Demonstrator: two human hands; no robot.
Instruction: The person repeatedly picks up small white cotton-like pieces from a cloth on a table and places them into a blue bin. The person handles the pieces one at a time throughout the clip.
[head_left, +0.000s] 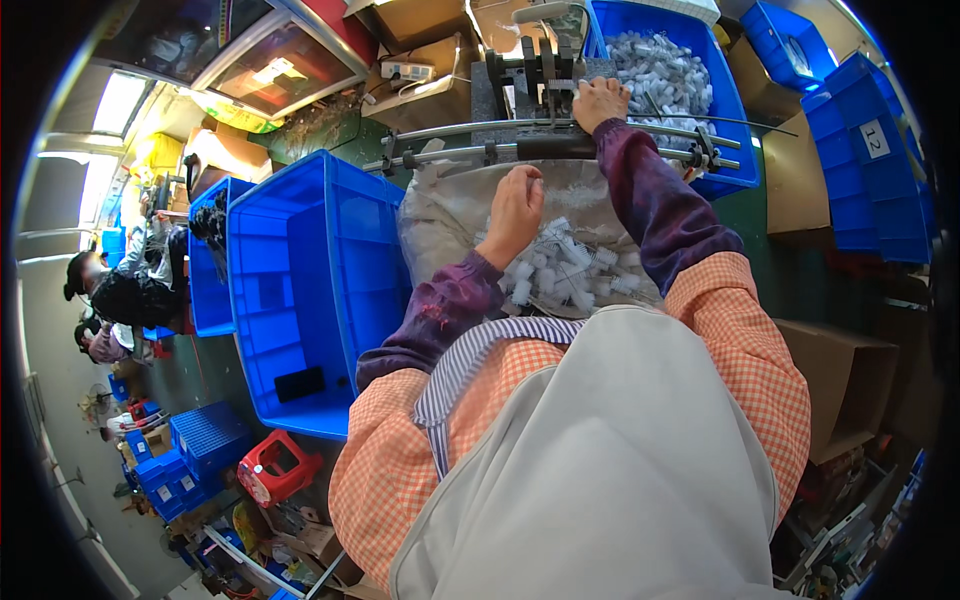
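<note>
My right hand (602,103) is closed, its fingers bent down at the grey metal bench fixture (541,85); what they grip is hidden. My left hand (515,215) hovers nearer to me above a pale cloth (440,215), fingers close together and loosely bent, with nothing visible in them. In the cloth's hollow lies a heap of small white, ribbed plastic pieces (560,265). Metal rails (460,130) with a dark sleeve (556,148) run across between the fixture and the cloth. A thin dark rod (740,121) sticks out to the right from beside my right hand.
A blue bin (735,95) full of similar pieces stands behind on the right. On my left is a large blue crate (280,260) with a small black object inside. Stacked blue crates (865,160) and cardboard boxes (835,385) are at right; a red stool (280,468) stands lower left.
</note>
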